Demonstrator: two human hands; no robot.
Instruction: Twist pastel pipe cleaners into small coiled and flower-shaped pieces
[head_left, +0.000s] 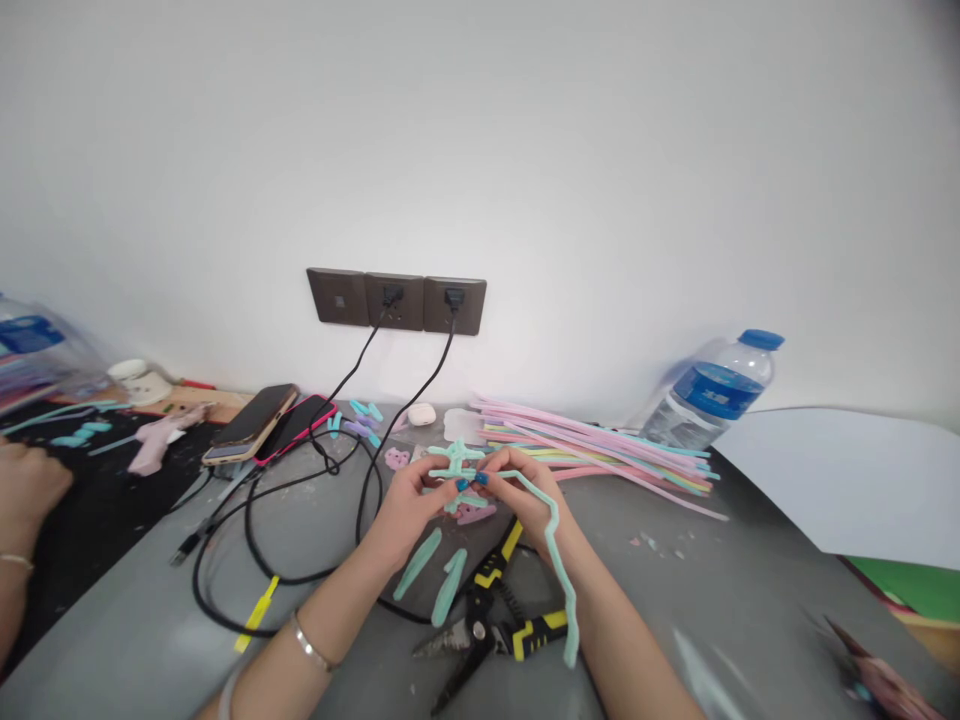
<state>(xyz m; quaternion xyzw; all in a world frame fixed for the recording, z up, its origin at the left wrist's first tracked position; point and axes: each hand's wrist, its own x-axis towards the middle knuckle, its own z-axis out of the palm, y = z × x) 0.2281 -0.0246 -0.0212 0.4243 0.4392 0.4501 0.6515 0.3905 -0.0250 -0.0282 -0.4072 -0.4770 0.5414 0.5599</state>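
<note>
Both of my hands meet over the grey table around a mint-green pipe cleaner shape [457, 458] with crossing bars. My left hand [416, 492] pinches it from the left side. With thumb and fingers pressed together, my right hand [529, 490] grips the right side, where a long loose pipe cleaner end [553, 545] bends away and hangs down over the wrist. Below the hands lie folded mint pipe cleaner pieces [448, 588] and black-and-yellow wire-stripping pliers [480, 625] with the handles spread. More mint and pink pieces lie just under the fingers, partly hidden.
A bundle of coloured pipe cleaners [600, 445] lies behind my right hand, near a tilted water bottle [709, 390]. Black cables [251, 540] loop at left beside two phones [255, 425]. Another person's hand [26, 500] shows at far left. White paper [847, 480] lies at right.
</note>
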